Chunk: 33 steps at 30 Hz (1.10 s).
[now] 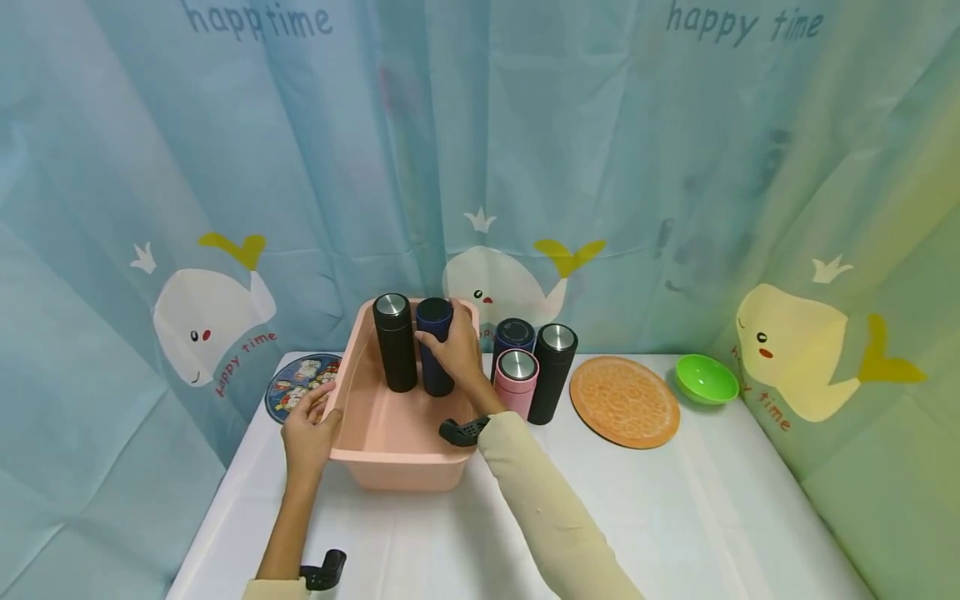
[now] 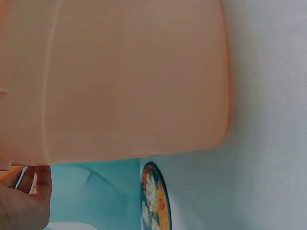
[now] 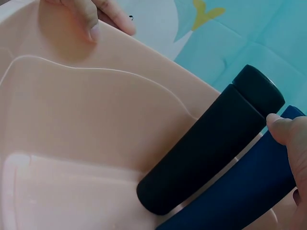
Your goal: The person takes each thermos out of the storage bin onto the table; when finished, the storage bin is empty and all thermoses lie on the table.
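Observation:
A pink plastic basin [image 1: 405, 457] stands on the table. My left hand [image 1: 307, 433] grips its left rim; in the right wrist view the thumb [image 3: 85, 21] lies over the inner side. Inside the basin, toward the back, a black thermos [image 1: 396, 354] with a silver-topped lid stands upright. Beside it is a dark blue thermos [image 1: 437, 367], held near its top by my right hand [image 1: 461, 354]. The right wrist view shows the blue thermos [image 3: 244, 179] close alongside the black one [image 3: 211, 148]. Whether its base touches the basin floor I cannot tell.
Right of the basin stand a pink thermos [image 1: 517, 383], another dark blue thermos [image 1: 514, 332] and another black thermos [image 1: 553, 375]. Farther right lie a round orange mat [image 1: 625, 402] and a green bowl [image 1: 707, 379]. A patterned round mat [image 1: 288, 390] lies left, partly hidden. A curtain [image 1: 480, 167] closes off the back.

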### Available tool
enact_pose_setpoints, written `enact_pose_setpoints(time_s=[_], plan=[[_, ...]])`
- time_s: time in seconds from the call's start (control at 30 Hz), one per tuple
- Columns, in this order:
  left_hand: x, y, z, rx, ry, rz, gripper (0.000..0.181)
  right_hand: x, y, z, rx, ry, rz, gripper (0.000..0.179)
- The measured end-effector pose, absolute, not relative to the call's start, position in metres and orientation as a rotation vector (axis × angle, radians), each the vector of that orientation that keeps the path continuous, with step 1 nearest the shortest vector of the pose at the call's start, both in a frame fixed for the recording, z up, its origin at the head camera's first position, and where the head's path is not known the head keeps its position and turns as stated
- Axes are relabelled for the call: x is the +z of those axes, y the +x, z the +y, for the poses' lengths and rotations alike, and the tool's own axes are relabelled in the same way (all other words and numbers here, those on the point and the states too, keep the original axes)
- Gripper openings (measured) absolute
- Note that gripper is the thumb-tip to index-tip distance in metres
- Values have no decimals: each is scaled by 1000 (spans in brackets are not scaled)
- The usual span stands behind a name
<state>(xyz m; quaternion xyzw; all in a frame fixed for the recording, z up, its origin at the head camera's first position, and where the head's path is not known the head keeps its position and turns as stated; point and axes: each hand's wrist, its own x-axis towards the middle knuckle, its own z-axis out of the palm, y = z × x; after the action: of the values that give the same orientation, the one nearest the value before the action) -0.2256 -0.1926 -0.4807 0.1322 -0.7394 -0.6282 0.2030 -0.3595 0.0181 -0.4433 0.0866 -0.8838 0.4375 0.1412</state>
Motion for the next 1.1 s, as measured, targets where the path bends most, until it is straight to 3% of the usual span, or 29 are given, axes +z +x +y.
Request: enact_pose_setpoints(time_s=[1.1], plan=[[-480,-225,-192,-1738,365,-2078,41,-448,-362,16,1202,214,-2515,75]])
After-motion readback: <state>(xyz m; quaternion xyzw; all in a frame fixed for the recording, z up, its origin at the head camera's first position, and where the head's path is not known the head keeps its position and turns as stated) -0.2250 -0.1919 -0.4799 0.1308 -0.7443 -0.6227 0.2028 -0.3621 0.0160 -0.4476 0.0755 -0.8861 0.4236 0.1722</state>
